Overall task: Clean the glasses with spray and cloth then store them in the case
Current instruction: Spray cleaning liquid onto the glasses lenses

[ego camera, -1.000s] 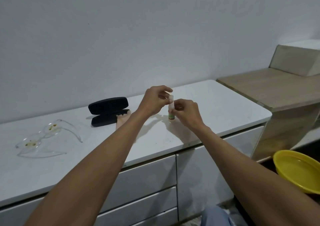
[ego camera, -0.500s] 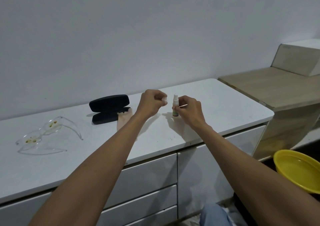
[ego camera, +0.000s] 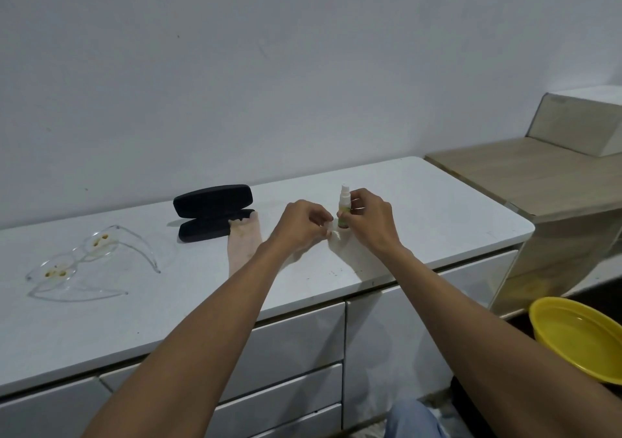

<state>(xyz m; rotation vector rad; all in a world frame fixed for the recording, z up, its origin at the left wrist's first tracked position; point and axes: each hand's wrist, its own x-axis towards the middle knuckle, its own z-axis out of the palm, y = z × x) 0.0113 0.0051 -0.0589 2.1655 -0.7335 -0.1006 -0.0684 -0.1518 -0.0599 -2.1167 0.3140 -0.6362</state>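
My right hand (ego camera: 368, 222) grips a small spray bottle (ego camera: 344, 207) with a white nozzle and a green label, upright just above the white counter (ego camera: 420, 209). Close to its left, my left hand (ego camera: 301, 224) has its fingers curled, pinching the bottle's small clear cap (ego camera: 332, 234) down at the counter surface. The clear-framed glasses (ego camera: 77, 262) with stained lenses lie at the far left, arms unfolded. A black glasses case (ego camera: 212, 212) lies open behind my left forearm. A beige cloth (ego camera: 242, 239) lies beside the case, partly hidden by that arm.
The counter tops a row of white drawers (ego camera: 296, 353). A lower wooden ledge (ego camera: 525, 175) adjoins it on the right. A yellow basin (ego camera: 579, 336) sits low at the right. A wall runs right behind the counter.
My left hand has pulled the cap off the bottle and lowered it to the counter. My right hand still holds the bottle, nozzle now bare.
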